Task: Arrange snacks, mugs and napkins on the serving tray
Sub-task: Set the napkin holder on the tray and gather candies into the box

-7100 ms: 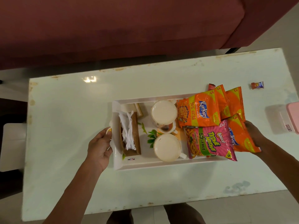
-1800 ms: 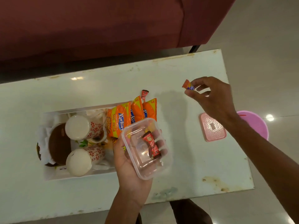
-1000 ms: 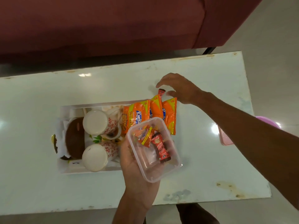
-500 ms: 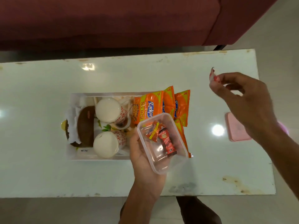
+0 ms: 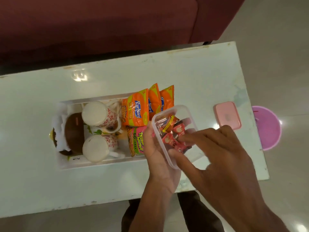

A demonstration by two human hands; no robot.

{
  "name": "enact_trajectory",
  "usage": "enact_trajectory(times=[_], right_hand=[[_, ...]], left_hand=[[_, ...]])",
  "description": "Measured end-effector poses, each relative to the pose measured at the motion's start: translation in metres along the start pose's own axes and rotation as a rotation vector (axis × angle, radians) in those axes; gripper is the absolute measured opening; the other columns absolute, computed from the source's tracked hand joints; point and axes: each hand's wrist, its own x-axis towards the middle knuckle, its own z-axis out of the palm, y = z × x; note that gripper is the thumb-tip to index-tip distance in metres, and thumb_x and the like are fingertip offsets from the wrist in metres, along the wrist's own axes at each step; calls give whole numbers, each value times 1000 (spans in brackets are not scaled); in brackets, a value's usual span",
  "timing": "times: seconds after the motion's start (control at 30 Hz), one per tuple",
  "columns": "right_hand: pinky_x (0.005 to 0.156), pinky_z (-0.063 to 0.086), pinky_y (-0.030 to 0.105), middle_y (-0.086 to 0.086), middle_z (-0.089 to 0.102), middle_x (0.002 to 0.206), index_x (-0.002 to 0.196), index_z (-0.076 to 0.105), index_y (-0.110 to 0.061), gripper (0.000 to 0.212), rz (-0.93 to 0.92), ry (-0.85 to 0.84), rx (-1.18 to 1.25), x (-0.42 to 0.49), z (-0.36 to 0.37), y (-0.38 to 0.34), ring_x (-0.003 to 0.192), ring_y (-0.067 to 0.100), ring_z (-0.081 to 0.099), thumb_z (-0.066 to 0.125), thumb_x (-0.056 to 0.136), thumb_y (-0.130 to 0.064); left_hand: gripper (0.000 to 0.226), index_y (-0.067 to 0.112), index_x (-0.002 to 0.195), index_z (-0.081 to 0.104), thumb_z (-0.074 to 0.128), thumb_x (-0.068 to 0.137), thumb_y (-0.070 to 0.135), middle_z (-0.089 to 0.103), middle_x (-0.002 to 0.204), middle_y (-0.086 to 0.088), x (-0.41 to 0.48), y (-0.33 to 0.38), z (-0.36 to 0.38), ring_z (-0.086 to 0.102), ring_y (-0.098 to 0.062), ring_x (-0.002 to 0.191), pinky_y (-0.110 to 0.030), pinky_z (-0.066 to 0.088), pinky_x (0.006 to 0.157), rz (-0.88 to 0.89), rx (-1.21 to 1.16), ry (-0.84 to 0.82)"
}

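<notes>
A white serving tray [image 5: 103, 164] lies on the pale table. It holds two upside-down patterned mugs [image 5: 98, 114] [image 5: 97, 148], a brown napkin holder [image 5: 74, 131] with white napkins at its left end, orange snack packets [image 5: 135, 111] and a pink packet [image 5: 138, 143] at its right end. My left hand [image 5: 157, 158] holds a clear plastic box [image 5: 167, 158] from below, over the tray's right end. Small red and orange candies [image 5: 173, 131] lie inside it. My right hand [image 5: 217, 148] reaches into the box, fingertips on the red candies; whether it grips one I cannot tell.
A pink box lid [image 5: 227, 115] lies on the table to the right. A round pink tub [image 5: 269, 128] stands on the floor past the table's right edge. A dark red sofa [image 5: 100, 22] runs along the far side. The table's near edge is close to my legs.
My right hand, which held a red candy up at the right half a second ago, has come down into the clear box. There are now more candies in the box.
</notes>
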Motion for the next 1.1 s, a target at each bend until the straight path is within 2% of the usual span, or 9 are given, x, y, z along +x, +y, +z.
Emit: enact_trajectory(times=[0.1,0.17,0.27,0.33,0.5,0.73,0.87,1.0,1.1], right_hand=[[60,40,10,-36,57,83,91,67,-37,20,160,157,107,-3,-18,33,75,-1,52,59,85,-54],[66,46,17,-38,56,82,93,66,-36,17,297,255,88,1,-22,72,74,-2,56,58,88,-50],[90,50,48,-7,68,108,114,65,-20,31,450,178,19,9,3,139,100,21,60,65,88,-38],[103,38,46,12,60,128,132,53,-10,58,490,45,-40,14,30,172,118,33,49,71,84,-37],[90,47,52,19,42,144,146,29,-8,100,510,-80,-242,22,85,204,124,40,45,68,73,-65],[93,43,53,15,44,143,141,37,-12,83,558,128,-284,15,107,229,126,38,43,55,83,-69],[87,48,48,15,55,132,140,38,-9,90,623,58,-186,20,91,227,117,37,49,69,74,-62],[87,54,45,4,62,127,141,43,-17,93,692,181,173,15,42,179,111,23,60,67,69,-69],[66,55,22,-13,60,121,139,44,-34,94,582,194,365,-10,-1,113,94,-3,63,60,61,-83]], left_hand=[[63,14,126,67,44,89,58,72,112,-17,0,-5,12,72,-29,92,-39,58,81,-1,-38,-37],[65,12,132,63,42,90,58,71,116,-18,-2,-9,19,71,-32,99,-42,57,86,-39,-63,-38],[64,13,136,59,40,94,57,68,125,-21,-7,-16,26,69,-35,109,-44,57,91,-87,-67,-50],[64,15,136,59,46,90,58,61,135,-24,-11,-20,31,63,-38,119,-46,54,96,-112,-84,-49],[63,16,142,52,44,94,56,50,147,-24,-15,-40,28,47,-44,135,-58,38,111,-147,-129,-14],[56,18,133,62,40,98,55,66,131,-18,-15,-50,16,64,-38,119,-56,45,106,-161,-111,-7],[56,18,134,61,46,93,53,65,132,-17,-13,-51,13,62,-40,122,-57,43,108,-142,-100,-25],[55,16,137,58,50,92,47,51,146,-21,-10,-49,16,46,-44,136,-63,30,114,-103,-121,3],[49,14,130,64,46,95,44,64,132,-18,-9,-47,21,59,-39,124,-53,47,104,-79,-155,10]])
